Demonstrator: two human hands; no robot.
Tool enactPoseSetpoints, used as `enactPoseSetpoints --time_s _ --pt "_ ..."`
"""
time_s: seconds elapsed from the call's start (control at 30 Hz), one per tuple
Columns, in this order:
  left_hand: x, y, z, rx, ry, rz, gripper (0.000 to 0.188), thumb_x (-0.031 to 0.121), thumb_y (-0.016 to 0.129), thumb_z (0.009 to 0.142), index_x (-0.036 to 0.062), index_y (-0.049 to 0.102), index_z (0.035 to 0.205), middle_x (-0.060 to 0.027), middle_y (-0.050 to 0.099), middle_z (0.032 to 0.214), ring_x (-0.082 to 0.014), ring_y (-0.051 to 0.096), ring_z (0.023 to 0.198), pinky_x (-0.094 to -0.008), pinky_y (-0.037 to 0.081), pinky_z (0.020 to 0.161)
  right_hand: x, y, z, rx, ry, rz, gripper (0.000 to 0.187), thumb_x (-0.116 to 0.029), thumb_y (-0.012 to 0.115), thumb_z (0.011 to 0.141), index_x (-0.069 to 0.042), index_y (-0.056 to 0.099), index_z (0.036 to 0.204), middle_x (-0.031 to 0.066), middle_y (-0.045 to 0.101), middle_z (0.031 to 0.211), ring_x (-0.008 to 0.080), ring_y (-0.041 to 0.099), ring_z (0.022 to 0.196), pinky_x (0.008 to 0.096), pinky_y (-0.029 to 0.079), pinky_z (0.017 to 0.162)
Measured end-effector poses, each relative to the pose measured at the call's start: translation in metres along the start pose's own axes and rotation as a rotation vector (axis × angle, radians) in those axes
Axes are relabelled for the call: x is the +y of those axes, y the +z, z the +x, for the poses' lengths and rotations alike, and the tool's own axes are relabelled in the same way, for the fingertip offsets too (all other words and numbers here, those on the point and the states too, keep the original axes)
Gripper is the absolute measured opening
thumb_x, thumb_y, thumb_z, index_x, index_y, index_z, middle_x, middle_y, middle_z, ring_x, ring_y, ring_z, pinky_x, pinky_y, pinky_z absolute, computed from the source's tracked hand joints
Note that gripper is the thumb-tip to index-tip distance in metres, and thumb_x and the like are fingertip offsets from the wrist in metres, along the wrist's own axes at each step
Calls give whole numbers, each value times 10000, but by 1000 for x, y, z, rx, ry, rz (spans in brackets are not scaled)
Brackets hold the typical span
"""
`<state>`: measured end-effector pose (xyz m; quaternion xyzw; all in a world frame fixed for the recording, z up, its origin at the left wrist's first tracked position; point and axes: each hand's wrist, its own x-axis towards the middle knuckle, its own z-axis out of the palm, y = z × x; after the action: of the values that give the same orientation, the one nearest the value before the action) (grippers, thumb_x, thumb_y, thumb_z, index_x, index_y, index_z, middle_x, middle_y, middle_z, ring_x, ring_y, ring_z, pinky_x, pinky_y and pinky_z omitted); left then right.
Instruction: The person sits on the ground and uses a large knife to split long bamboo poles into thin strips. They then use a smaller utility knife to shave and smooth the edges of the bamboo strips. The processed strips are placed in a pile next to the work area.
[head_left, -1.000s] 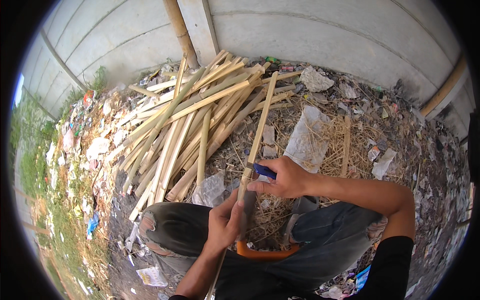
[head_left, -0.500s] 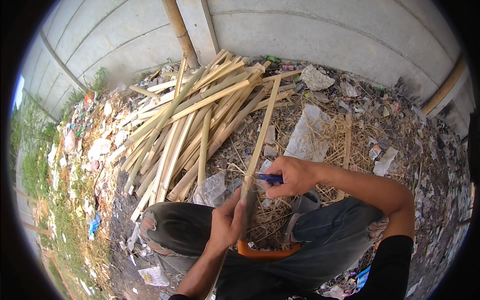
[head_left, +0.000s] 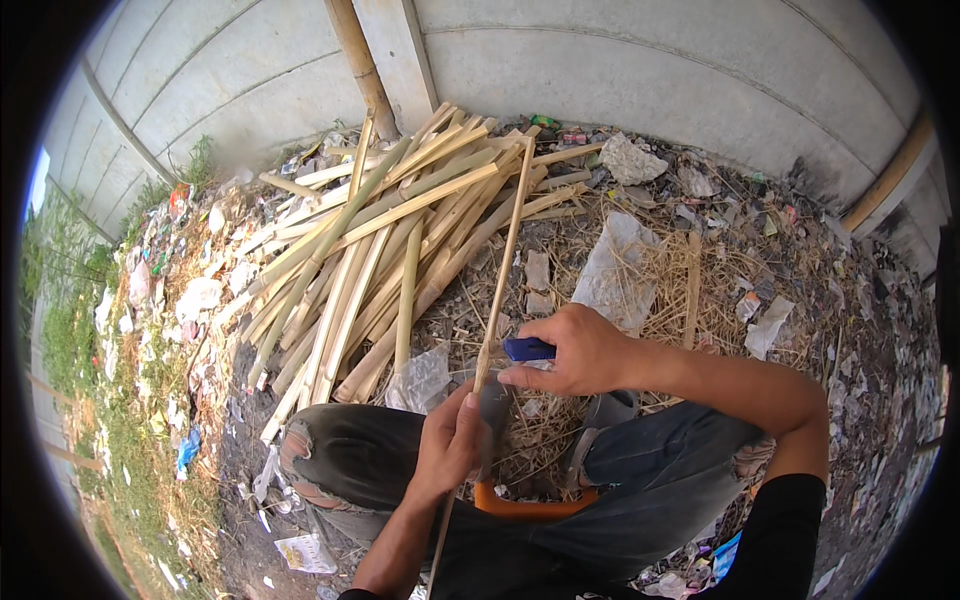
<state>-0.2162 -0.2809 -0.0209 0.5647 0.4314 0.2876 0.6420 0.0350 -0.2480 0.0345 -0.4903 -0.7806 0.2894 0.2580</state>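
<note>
Thin bamboo strip, pale tan and flat-sided, runs from the lap up and slightly right toward the wall, its top end lying over the bamboo pile; the lower part passes behind the hands and comes out again below the left wrist, cut off at the bottom edge. Left hand has fingers curled tight round the strip, approx. mid-lap. Right hand sits just above it, fingers folded round a blue handle; only a short stub of blue shows, and the blade, if any, is hidden btw. the hands, so can't tell its shape. Something grey and blurred lies betw. the two hands, too smeared to name. An orange curved piece peeks out betw. the knees, mostly covered by dark, torn jeans. Behind: bamboo pile, long split slats, yellowish and smooth, fanned against a grey concrete wall w/ one round pole leaning upright. Dry straw, clear plastic sheet and mixed litter cover the dirt; grass strip at far left.
</note>
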Motion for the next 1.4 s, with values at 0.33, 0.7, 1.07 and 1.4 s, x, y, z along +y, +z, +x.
enactPoseSetpoints --time_s 0.33,0.7,1.07,1.4 --pt "2 11 -3 -12 30 217 432 306 435 1116 -9 593 1365 -5 597 751 -44 494 699 -246 445 641 19 29 8 -83 -139 114 213 -184 720 866 18 670 818 168 618 628 293 611 544 387 483 545" --pt "-7 2 -2 -107 -67 38 478 375 325 1135 -4 610 1078 -58 649 693 -87 551 507 -250 453 486 16 -15 7 -245 35 475 260 -191 707 829 -22 608 657 20 577 581 107 509 562 342 404 534" --pt "-7 3 -1 -57 -38 74 466 388 359 1129 10 620 1049 -39 645 687 -72 554 533 -244 443 504 13 0 4 74 -280 35 244 -227 799 820 -79 731 1003 117 717 767 274 729 706 361 565 644" --pt "-7 7 -1 -56 -8 233 443 354 391 1122 23 600 915 -44 622 650 -120 591 564 -296 480 562 19 22 7 32 -236 -94 221 -32 732 740 -63 718 959 136 734 807 335 731 737 401 581 651"
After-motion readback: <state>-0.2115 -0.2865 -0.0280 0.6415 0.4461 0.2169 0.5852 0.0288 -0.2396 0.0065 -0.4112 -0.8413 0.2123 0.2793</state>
